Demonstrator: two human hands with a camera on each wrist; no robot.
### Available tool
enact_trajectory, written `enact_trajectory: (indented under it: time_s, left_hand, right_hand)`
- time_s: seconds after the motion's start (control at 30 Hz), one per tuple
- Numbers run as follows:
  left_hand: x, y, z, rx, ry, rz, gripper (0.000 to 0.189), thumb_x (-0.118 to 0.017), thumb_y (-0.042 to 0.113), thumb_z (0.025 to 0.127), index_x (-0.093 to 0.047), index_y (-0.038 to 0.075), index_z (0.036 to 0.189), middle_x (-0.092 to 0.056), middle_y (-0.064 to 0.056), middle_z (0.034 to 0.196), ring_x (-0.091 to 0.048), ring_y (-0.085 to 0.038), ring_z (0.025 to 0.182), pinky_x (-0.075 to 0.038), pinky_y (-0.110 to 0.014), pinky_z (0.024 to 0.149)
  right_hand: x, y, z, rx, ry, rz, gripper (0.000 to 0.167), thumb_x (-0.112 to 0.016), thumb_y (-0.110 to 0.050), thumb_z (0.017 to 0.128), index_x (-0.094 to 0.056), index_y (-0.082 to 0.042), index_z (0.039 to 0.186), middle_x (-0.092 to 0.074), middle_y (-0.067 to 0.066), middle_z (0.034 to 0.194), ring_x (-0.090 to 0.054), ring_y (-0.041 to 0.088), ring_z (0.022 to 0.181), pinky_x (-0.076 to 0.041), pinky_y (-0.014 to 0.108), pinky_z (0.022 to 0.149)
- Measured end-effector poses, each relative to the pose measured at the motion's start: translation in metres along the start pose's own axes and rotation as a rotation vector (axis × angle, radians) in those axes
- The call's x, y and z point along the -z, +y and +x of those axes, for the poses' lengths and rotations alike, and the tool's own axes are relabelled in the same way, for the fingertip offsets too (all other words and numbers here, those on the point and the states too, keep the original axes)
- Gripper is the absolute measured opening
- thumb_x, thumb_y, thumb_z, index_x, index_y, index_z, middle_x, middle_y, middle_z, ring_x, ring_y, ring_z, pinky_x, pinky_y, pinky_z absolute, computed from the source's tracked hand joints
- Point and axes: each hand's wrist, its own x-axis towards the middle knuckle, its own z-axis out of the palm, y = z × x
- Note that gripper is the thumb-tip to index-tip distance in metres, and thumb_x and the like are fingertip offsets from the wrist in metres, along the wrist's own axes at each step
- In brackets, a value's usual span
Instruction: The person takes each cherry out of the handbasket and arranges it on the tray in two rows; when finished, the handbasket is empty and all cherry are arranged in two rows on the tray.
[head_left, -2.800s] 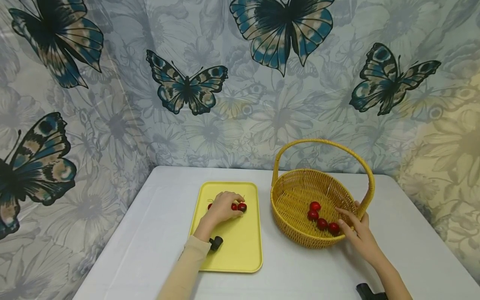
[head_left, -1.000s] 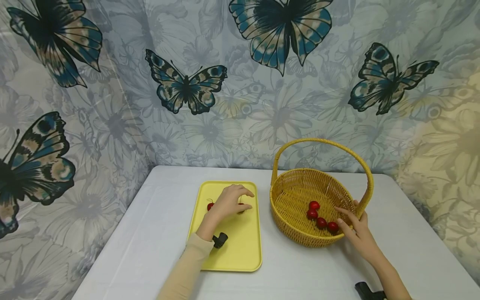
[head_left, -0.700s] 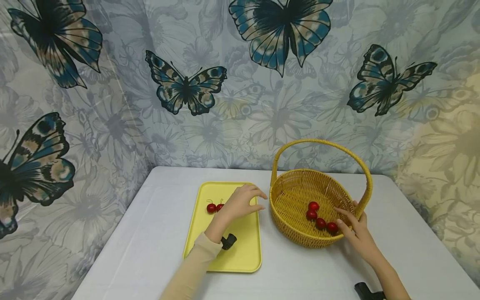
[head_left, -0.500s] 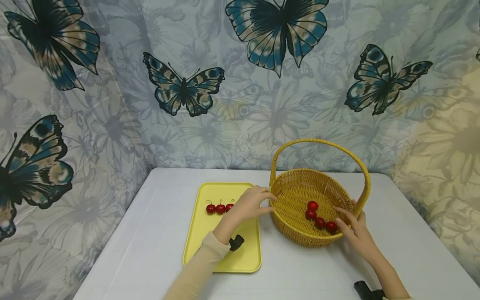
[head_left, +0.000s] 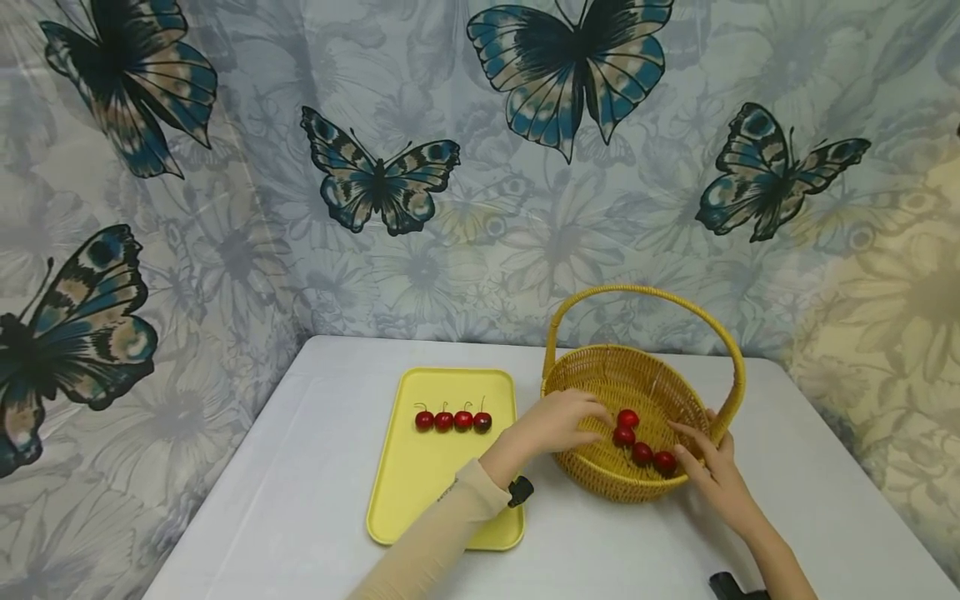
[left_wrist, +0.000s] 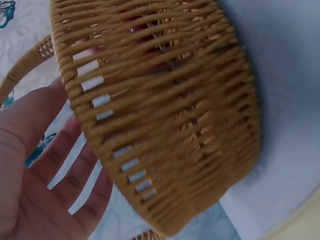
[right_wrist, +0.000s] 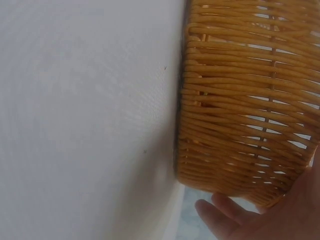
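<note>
A yellow wicker basket (head_left: 615,492) with a tall arched handle stands on the right, several red cherries (head_left: 642,454) inside it. My left hand (head_left: 558,423) reaches over the basket's left rim, fingers loosely bent and holding nothing, near the cherries. In the left wrist view the left hand (left_wrist: 55,165) shows beyond the wicker wall with its fingers spread. At the right side, my right hand (head_left: 712,471) holds the basket by its rim next to the handle's base. On the yellow tray (head_left: 420,508), several stemmed cherries (head_left: 444,422) lie in a row.
A white-covered table (head_left: 262,500) carries both tray and basket. Behind it hangs a floral cloth (head_left: 510,275) with large butterflies. Black wrist mounts (head_left: 519,492) sit on both forearms.
My left hand let go of the rightmost cherry on the tray and moved right to the basket, uncovering the row of cherries. The right hand has stayed at the basket's rim.
</note>
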Motion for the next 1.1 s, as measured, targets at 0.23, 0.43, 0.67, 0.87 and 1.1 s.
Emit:
enact_trajectory:
  time_s: [0.23,0.43,0.67,0.87,1.1]
  left_hand:
    - [-0.011,0.010,0.025,0.004,-0.086,-0.015,0.025,-0.062,0.034,0.089,-0.064,0.028,0.113,-0.059,0.015,0.109,-0.054,0.001,0.101,-0.041,-0.010,0.083]
    - [-0.018,0.014,0.038,0.040,-0.122,-0.029,0.025,-0.063,0.033,0.088,-0.065,0.027,0.112,-0.060,0.012,0.109,-0.055,0.000,0.099,-0.041,-0.009,0.080]
    - [-0.028,0.011,0.047,0.110,-0.152,-0.042,0.025,-0.064,0.031,0.087,-0.064,0.029,0.112,-0.059,0.014,0.109,-0.054,0.001,0.097,-0.042,-0.010,0.078]
    - [-0.037,0.007,0.053,0.120,-0.151,-0.043,0.025,-0.067,0.027,0.086,-0.065,0.026,0.110,-0.059,0.013,0.107,-0.054,0.001,0.096,-0.042,-0.009,0.078]
    - [-0.048,0.006,0.059,0.091,-0.140,0.019,0.028,-0.069,0.023,0.084,-0.066,0.027,0.112,-0.058,0.012,0.107,-0.054,0.000,0.097,-0.042,-0.009,0.080]
  right_hand:
    - [0.000,0.003,-0.003,-0.003,0.011,0.004,0.040,-0.044,-0.019,0.098,-0.043,-0.004,0.136,0.014,0.019,0.152,0.010,0.047,0.135,-0.024,0.080,0.075]
    - [0.001,0.001,-0.003,-0.006,0.004,0.003,0.040,-0.044,-0.020,0.098,-0.043,-0.005,0.136,0.016,0.019,0.151,0.010,0.047,0.135,-0.026,0.079,0.074]
    - [0.000,0.002,-0.002,0.010,0.014,0.012,0.040,-0.045,-0.018,0.098,-0.044,-0.005,0.135,0.014,0.017,0.152,0.010,0.045,0.136,-0.024,0.079,0.076]
    - [0.001,0.002,-0.002,0.010,0.017,0.010,0.039,-0.045,-0.018,0.098,-0.044,-0.004,0.135,0.015,0.015,0.152,0.008,0.046,0.136,-0.024,0.079,0.075]
    - [0.000,0.002,-0.002,0.025,0.022,0.020,0.037,-0.045,-0.017,0.098,-0.046,-0.003,0.133,0.015,0.012,0.153,0.009,0.044,0.137,-0.023,0.079,0.077]
